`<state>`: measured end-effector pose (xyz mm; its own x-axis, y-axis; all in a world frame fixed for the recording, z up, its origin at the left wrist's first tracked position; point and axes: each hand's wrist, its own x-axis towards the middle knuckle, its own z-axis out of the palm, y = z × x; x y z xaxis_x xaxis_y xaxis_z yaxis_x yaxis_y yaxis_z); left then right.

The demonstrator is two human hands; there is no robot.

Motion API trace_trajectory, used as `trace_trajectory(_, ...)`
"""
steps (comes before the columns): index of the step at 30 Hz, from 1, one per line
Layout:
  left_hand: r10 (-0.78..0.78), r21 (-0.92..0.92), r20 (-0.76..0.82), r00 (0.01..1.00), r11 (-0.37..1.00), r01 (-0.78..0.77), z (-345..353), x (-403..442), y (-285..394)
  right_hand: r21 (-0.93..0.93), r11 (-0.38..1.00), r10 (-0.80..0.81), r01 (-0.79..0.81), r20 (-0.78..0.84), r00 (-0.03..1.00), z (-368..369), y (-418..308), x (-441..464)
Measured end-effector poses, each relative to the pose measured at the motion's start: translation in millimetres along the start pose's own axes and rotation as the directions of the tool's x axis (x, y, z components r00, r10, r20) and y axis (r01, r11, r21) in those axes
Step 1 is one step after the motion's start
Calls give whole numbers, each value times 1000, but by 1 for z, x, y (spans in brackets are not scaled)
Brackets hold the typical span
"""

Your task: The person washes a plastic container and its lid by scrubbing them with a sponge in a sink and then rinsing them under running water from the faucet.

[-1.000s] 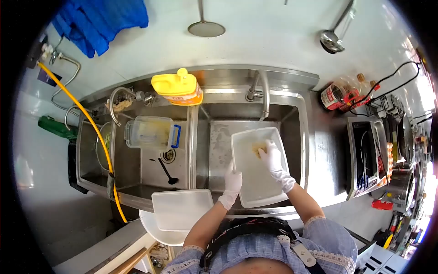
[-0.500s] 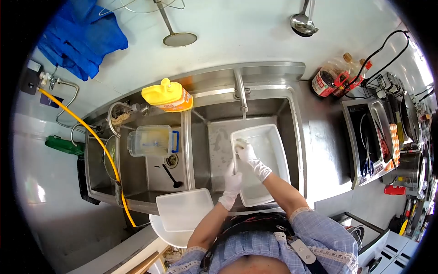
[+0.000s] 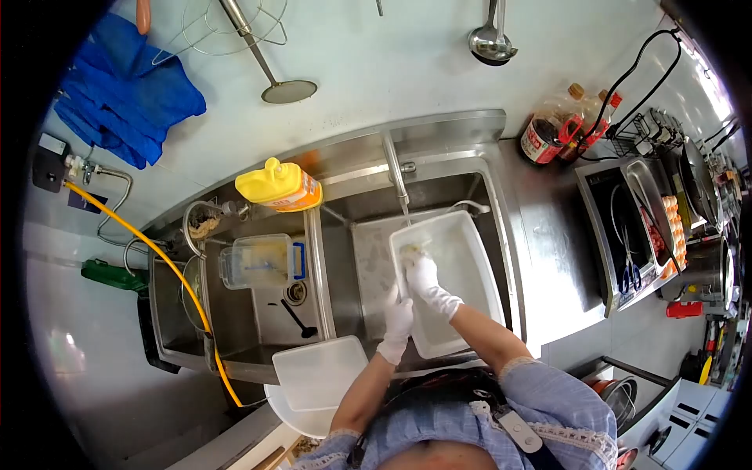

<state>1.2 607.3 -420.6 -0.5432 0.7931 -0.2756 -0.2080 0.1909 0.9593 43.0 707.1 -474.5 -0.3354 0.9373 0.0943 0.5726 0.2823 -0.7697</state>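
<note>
A white rectangular tub [image 3: 462,290] rests tilted in the right sink basin [image 3: 368,258], under the faucet [image 3: 395,168]. My left hand [image 3: 397,319], in a white glove, is closed around the tub's left rim. Inside the tub, near its upper left corner, my gloved right hand [image 3: 424,276] presses a yellowish sponge [image 3: 411,252] to the wall; the fingers partly hide it. A thin stream of water seems to run from the faucet at the tub's upper edge.
The left basin holds a clear container [image 3: 262,262] with a blue clip and a black ladle [image 3: 299,319]. A yellow jug [image 3: 280,186] stands on the divider. A white lid [image 3: 319,373] lies at the front edge. Sauce bottles [image 3: 548,133] and a tray with scissors [image 3: 619,235] are right.
My right hand with the sponge has gone from the tub's right part to its upper left corner. My left hand stays on the rim. The view has shifted.
</note>
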Motion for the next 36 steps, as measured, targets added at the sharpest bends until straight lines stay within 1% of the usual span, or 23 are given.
trace_trajectory(2, -46, -50, -13, 999, 998, 45, 0, 0, 0, -55, 998, -12, 23, 201, 979, -9, 3, -6)
trace_trajectory(3, 27, -10, -6, 1000, 1000, -27, 1, -3, -4, -56, 998, -5, 17, 207, 978, -9, 4, -6)
trace_trajectory(4, 106, 28, 8, 994, 994, -106, 3, -2, -9, -91, 995, -36, 51, 162, 986, -9, 7, 2)
trace_trajectory(6, 73, 50, 37, 997, 996, -75, 1, -5, -16, -127, 989, -68, 82, 112, 991, -11, 10, 17)
trace_trajectory(8, 43, 77, 59, 997, 996, -47, 0, -5, -12, -455, 871, -237, 186, -57, 970, -11, 11, 28)
trace_trajectory(9, 38, 57, 36, 999, 998, -40, 1, -6, -11, -455, 871, -237, 185, -60, 970, -8, 10, 27)
trace_trajectory(11, 32, 31, 9, 999, 999, -32, 5, -7, -12, -67, 969, 214, -239, -265, 940, 1, 4, 25)
trace_trajectory(12, 35, 47, -23, 999, 998, -34, 5, -8, -12, -67, 969, 213, -238, -263, 941, 3, 5, 29)
trace_trajectory(13, 39, 65, -56, 998, 997, -35, 4, -8, -13, 139, 871, 491, -472, -266, 829, 4, 3, 36)
trace_trajectory(14, 37, 68, -56, 998, 997, -33, 2, -7, -15, 333, 678, 730, -655, -207, 651, 5, 1, 38)
trace_trajectory(17, 9, -1, -18, 1000, 1000, -9, -4, -6, -17, 476, 678, 683, -560, -125, 720, 21, 0, 36)
trace_trajectory(18, 15, -1, 0, 1000, 1000, -15, -6, -3, -12, 607, 576, 679, -547, 17, 734, 60, 31, 33)
trace_trajectory(19, 22, -1, 20, 1000, 1000, -22, -8, -1, -10, 607, 577, 676, -547, 21, 737, 58, 24, 30)
trace_trajectory(21, 9, 21, 2, 1000, 1000, -9, -14, 3, -13, 786, 300, 472, -540, 370, 801, 44, 4, 27)
trace_trajectory(22, -6, 44, -12, 1000, 999, 6, -16, 4, -11, 718, 344, 392, -605, 476, 788, 39, 4, 28)
trace_trajectory(23, -7, 46, -12, 1000, 999, 8, -18, 5, -9, 718, 342, 393, -606, 477, 786, 35, 3, 24)
trace_trajectory(25, -33, 57, -66, 997, 998, 37, -18, 7, -3, 471, 788, 257, -396, 332, 908, 21, -3, 13)
trace_trajectory(26, -36, 55, -66, 997, 998, 40, -18, 8, 3, 469, 789, 258, -397, 334, 906, 10, -9, 7)
trace_trajectory(28, 7, -48, -57, 998, 999, -9, -18, 13, 13, 209, 940, 167, -270, 407, 898, -8, -16, 0)
trace_trajectory(31, 42, 29, -65, 997, 999, -40, -15, 10, 6, 97, 916, 314, -389, 429, 847, -1, -12, 15)
trace_trajectory(32, 43, 30, -65, 997, 999, -41, -13, 9, -1, 98, 916, 314, -389, 429, 847, 5, -8, 24)
trace_trajectory(34, 38, 7, -38, 999, 999, -38, -10, 7, -4, 53, 949, 291, -310, 224, 930, 20, -6, 41)
trace_trajectory(36, 39, 31, -34, 999, 999, -38, -11, 6, 0, -46, 950, 311, -309, 248, 918, 30, -6, 42)
